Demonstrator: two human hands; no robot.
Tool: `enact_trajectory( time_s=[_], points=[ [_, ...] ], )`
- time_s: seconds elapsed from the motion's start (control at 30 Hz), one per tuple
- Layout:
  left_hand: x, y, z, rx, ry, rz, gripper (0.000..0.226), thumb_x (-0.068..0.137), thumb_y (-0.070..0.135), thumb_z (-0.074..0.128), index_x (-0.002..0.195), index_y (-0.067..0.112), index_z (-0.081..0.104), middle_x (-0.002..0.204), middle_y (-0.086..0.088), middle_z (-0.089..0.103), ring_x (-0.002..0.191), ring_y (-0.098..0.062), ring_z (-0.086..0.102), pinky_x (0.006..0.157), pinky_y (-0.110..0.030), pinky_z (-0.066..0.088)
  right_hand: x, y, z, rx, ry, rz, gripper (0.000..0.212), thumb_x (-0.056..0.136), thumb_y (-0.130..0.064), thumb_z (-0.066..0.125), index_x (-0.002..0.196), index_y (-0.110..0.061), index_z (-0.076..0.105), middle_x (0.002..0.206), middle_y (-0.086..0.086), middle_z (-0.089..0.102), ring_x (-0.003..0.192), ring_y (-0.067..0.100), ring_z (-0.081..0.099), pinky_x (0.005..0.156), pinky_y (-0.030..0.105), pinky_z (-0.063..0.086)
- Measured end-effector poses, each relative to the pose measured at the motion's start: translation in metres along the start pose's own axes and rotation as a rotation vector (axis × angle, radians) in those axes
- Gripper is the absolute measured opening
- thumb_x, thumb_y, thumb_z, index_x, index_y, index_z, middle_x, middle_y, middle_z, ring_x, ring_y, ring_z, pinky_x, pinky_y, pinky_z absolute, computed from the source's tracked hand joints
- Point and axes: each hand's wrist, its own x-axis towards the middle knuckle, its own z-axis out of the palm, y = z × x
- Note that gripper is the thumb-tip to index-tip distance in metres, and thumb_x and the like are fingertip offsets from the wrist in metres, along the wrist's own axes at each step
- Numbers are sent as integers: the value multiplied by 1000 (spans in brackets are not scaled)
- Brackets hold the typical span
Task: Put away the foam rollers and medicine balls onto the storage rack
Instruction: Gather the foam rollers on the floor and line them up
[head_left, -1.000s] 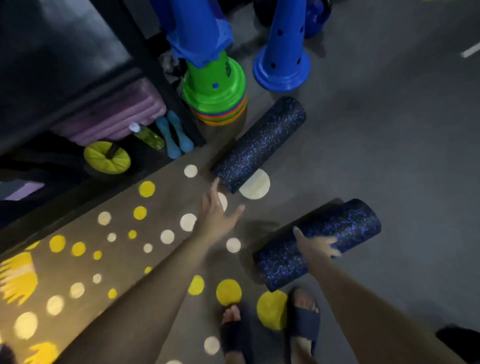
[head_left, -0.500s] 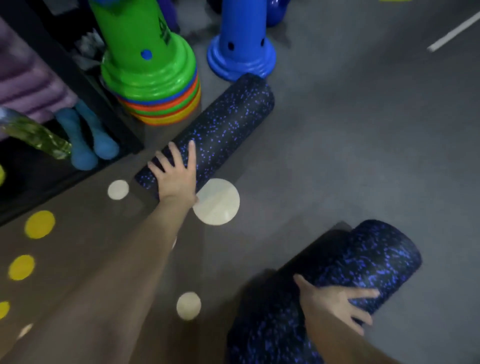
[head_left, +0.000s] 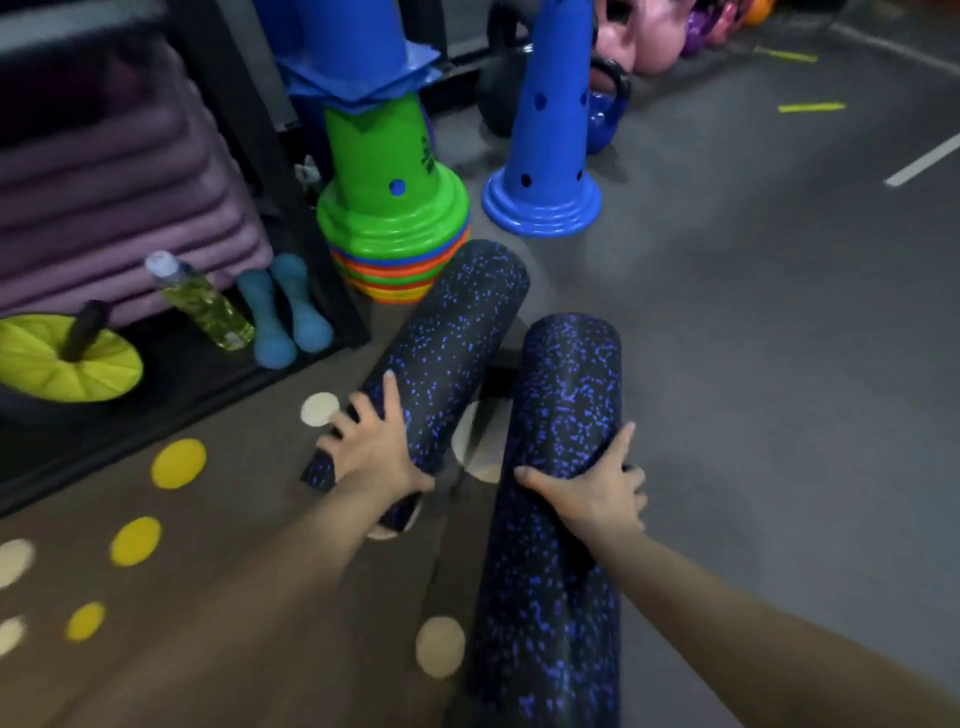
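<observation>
Two black foam rollers with blue flecks are in the head view. My left hand (head_left: 375, 453) grips the near end of the left foam roller (head_left: 449, 338), whose far end points toward the stacked cones. My right hand (head_left: 597, 488) wraps around the middle of the right foam roller (head_left: 563, 545), which is held up and runs from the bottom edge toward the centre. The storage rack (head_left: 228, 104) stands at the upper left with a low black shelf. No medicine ball is clearly visible.
On the rack's bottom shelf lie purple mats (head_left: 114, 208), a yellow-green disc (head_left: 62, 358), a bottle (head_left: 202, 301) and two teal dumbbells (head_left: 285, 312). A stack of coloured cones (head_left: 389, 223), a blue cone (head_left: 545, 150) and kettlebells (head_left: 608, 104) stand behind the rollers. Grey floor spreads right.
My left hand reached the left roller and closed around its near end. The right roller swung up to lie alongside it, still in my right hand. The view pulled back.
</observation>
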Motion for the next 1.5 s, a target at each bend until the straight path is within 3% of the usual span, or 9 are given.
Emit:
enact_trajectory(
  time_s=[0.17,0.43,0.6,0.83,0.97,1.07,1.3,1.4,1.5],
  points=[
    [-54,-98,12,-248,-123,-157,159,44,72,87,155,36,-20,149,-11,26,137,-40,34,104,-56,42,-22,-9,46,-49,-113,-209,155,45,-73,88,154,-43,-18,150,17,29,138,44,33,113,59,31],
    [-132,-147,59,-382,-113,-189,154,48,80,77,153,38,-28,142,-4,26,132,-34,32,106,-51,39,-58,4,119,79,-229,-161,144,46,-64,93,153,-42,-1,146,19,30,135,45,36,111,60,36],
    [-189,-167,89,-583,-211,-369,161,42,79,80,152,36,-29,141,-5,23,135,-35,32,110,-49,39,-90,11,128,-73,-304,-304,156,21,-84,79,151,-50,-1,142,17,36,129,45,45,108,62,40],
    [-215,-177,92,-914,-63,-675,155,44,75,85,156,39,-16,147,-14,28,139,-41,33,116,-48,35,-112,-70,159,-397,-343,-699,150,53,-75,83,157,-37,-18,157,19,24,141,43,32,114,57,28],
    [-188,-167,74,-882,-55,-648,144,56,70,85,157,43,-14,152,-16,21,140,-46,27,118,-51,29,-68,-101,161,-285,-450,-736,139,59,-71,84,161,-30,0,159,14,30,142,36,38,117,53,34],
    [-185,-166,78,-871,-84,-638,143,58,71,83,156,47,-19,153,-16,14,141,-46,24,119,-50,26,-45,-93,168,-271,-492,-818,119,55,-94,63,153,-32,32,150,3,50,132,25,54,111,47,44],
    [-191,-175,87,-921,-84,-545,141,58,76,78,151,52,-25,154,-8,17,141,-41,38,116,-50,37,-66,-97,183,-436,-488,-841,89,99,-64,39,162,-20,-6,169,15,-1,152,41,15,123,52,19],
    [-197,-182,85,-890,-115,-464,138,57,76,73,151,52,-24,165,-5,8,146,-36,34,116,-48,37,-75,-97,184,-489,-404,-863,81,104,-57,34,162,-15,-4,167,21,-6,151,45,11,122,49,14],
    [-212,-195,70,-773,-42,-308,118,73,69,71,160,44,-5,170,-2,5,153,-27,25,120,-42,33,-106,-100,190,-559,-221,-1135,67,107,-43,34,161,-11,10,167,23,-7,153,42,5,123,51,8]
  ],
)
